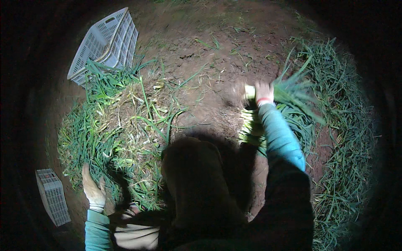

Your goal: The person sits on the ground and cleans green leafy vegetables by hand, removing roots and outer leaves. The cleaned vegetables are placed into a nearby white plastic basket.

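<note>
My right hand (264, 91), with a red band at the wrist, grips a bunch of leafy green allium plants (292, 89). Their pale stem ends and blurred roots point left, and the leaves fan out to the right. Just below it, more plants of the kind (248, 125) lie side by side on the soil, partly hidden by my forearm. My left hand (94, 189), in a pale glove, is held with fingers and thumb apart and nothing in it. It is at the lower left edge of a large heap of plants and trimmings (125, 125).
A white slatted plastic crate (124, 40) rests tilted behind the heap at upper left. Another crate (55, 197) stands at lower left. A thick band of green leaves (342, 141) runs down the right side. Bare soil (201, 72) with scattered leaves lies between.
</note>
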Demonstrator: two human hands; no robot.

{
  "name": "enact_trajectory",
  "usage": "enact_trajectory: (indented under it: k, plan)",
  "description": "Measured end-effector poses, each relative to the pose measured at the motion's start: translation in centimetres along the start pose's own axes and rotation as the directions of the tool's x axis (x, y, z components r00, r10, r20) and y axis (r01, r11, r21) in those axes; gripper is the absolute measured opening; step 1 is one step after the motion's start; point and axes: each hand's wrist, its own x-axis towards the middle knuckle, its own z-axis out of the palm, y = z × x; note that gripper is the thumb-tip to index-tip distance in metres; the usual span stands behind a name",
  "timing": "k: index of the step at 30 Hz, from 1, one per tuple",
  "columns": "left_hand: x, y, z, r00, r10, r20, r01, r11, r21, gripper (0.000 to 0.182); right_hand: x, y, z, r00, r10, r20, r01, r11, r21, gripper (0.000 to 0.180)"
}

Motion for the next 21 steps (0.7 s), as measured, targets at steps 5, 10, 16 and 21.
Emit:
enact_trajectory:
  k: [5, 10, 16, 21]
  plan:
    - [-1.6, -0.7, 0.4, 0.994, -0.067, 0.089, 0.072, 0.996, -0.056, 0.064, -4.1, -2.3, 8.7, 0.941, 0.031, 0.338, -0.076, 0.99, 0.12, 0.052]
    - [-1.1, -0.3, -0.3, 0.973, -0.225, 0.061, 0.232, 0.959, -0.162, 0.062, 0.8, -1.0, 6.1, 0.819, -0.078, 0.568, -0.087, 0.963, 0.256, 0.081]
    - [1.4, -0.6, -3.8, 0.965, -0.227, -0.133, 0.176, 0.933, -0.315, 0.054, 5.0, -8.7, -8.1, 0.863, -0.402, 0.305, 0.218, 0.842, 0.493, 0.045]
    - [2.0, -3.4, -5.8, 0.86, -0.4, -0.317, 0.222, 0.852, -0.474, 0.037, 4.9, -22.6, -21.2, 0.555, -0.832, -0.031, 0.673, 0.426, 0.605, 0.032]
